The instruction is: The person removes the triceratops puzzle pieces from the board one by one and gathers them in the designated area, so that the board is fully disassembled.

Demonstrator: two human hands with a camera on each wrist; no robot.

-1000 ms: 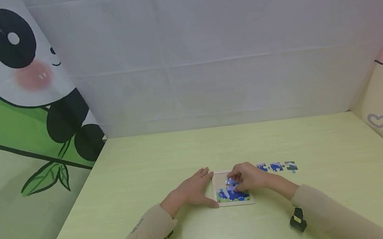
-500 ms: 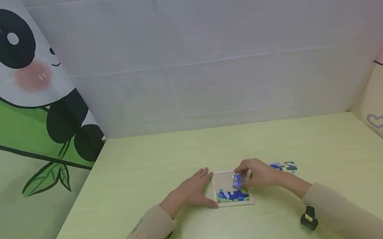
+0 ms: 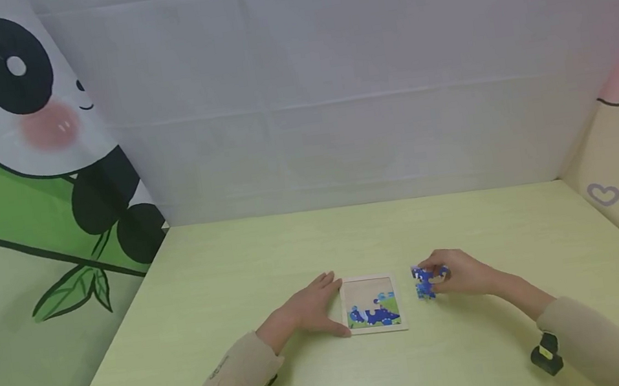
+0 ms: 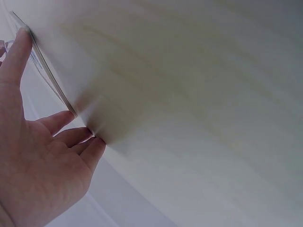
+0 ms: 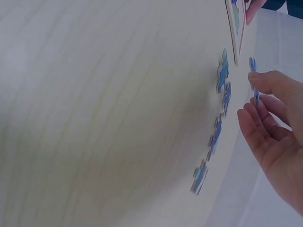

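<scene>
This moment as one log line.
left hand: touching puzzle frame; right hand: pinching puzzle piece; frame: partly filled; loose pieces: on table

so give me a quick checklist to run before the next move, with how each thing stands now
1. Left hand touching the frame: ok, at its left edge.
2. Frame lying flat on the table: ok.
3. Right hand holding a puzzle piece: ok, pinched between thumb and fingers.
4. Picture complete: not ok, the frame's upper left is bare.
5. Loose pieces within reach: ok, probably; they lie near the right hand.
6. Held piece turned to fit: cannot tell.
</scene>
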